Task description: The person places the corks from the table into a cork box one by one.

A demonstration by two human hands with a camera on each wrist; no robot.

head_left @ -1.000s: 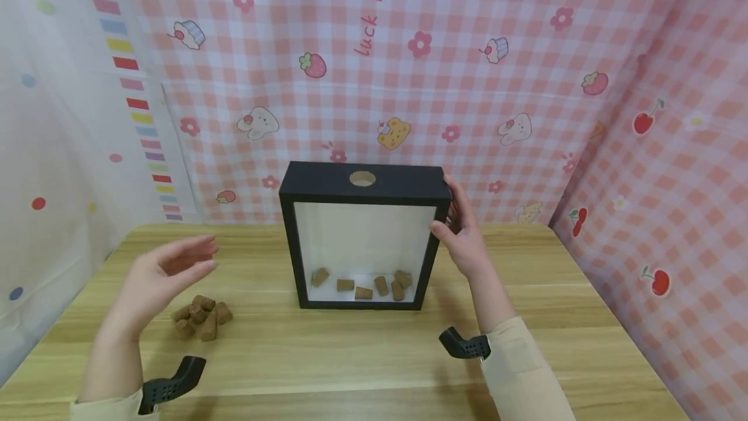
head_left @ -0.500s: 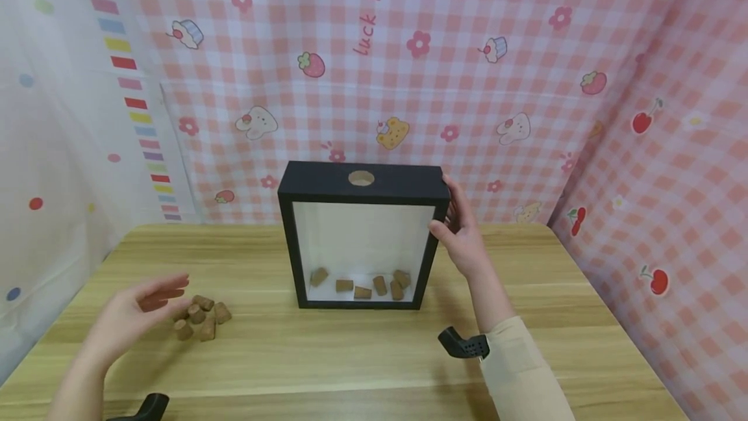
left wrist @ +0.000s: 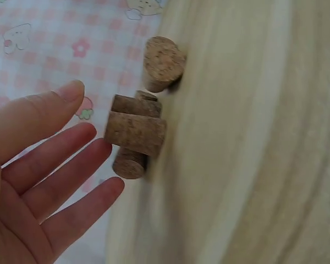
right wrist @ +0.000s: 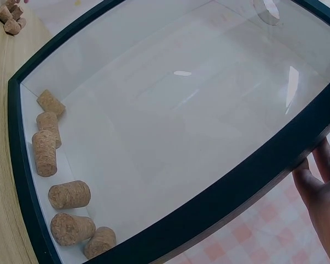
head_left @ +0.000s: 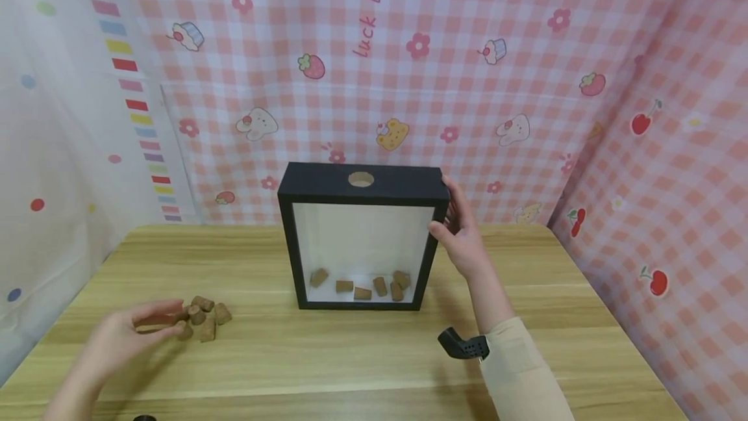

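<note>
Left of centre on the table lies a small heap of tapered cork stoppers. My left hand is at the heap's left side, thumb and fingers apart with a gap between them. In the left wrist view the fingertips reach close to a cork; whether they touch cannot be told. A black-framed display box with a clear front and a round hole in its top stands upright. My right hand grips its right edge, thumb at the front, other fingers partly hidden behind. Several corks lie inside along the bottom.
The wood-grain table ends at a pink checked cloth behind the box. Another checked cloth hangs on the right, and a white dotted one on the left.
My left hand has come down and to the left, from above the cork heap to beside it at table height. My right hand and the box stay in place.
</note>
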